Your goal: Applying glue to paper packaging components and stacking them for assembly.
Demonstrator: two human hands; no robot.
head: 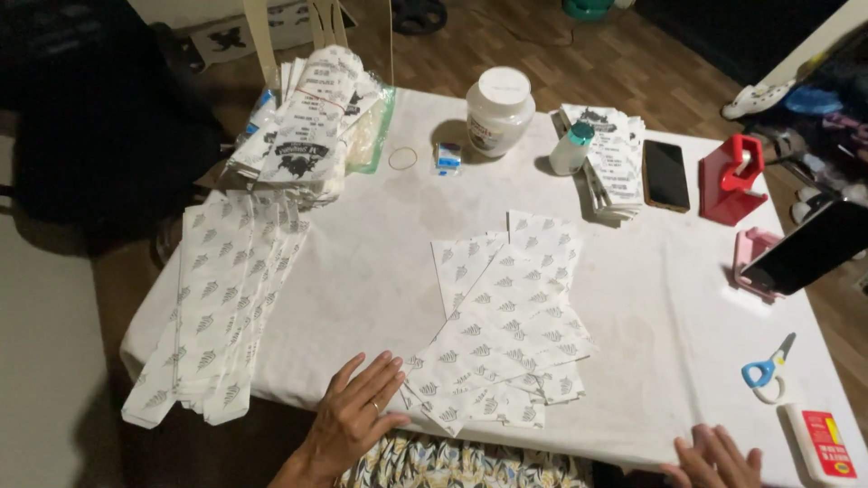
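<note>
My left hand (pixel 354 414) rests flat at the near table edge, fingers spread, its fingertips touching the lower left corner of a fanned pile of white printed paper sheets (pixel 511 316). It holds nothing. My right hand (pixel 714 459) lies at the near right edge of the table, fingers apart and empty, only partly in view. It is close to a glue stick (pixel 823 445) and blue-handled scissors (pixel 767 370).
The white-covered table (pixel 380 235) carries a long stack of printed sheets (pixel 226 298) at the left, bundled folded sheets (pixel 307 126), a white jar (pixel 499 110), a small bottle (pixel 572 149), another paper stack (pixel 615 163), a dark phone (pixel 666 174), a red tape dispenser (pixel 732 179), and a phone on a pink stand (pixel 796 258).
</note>
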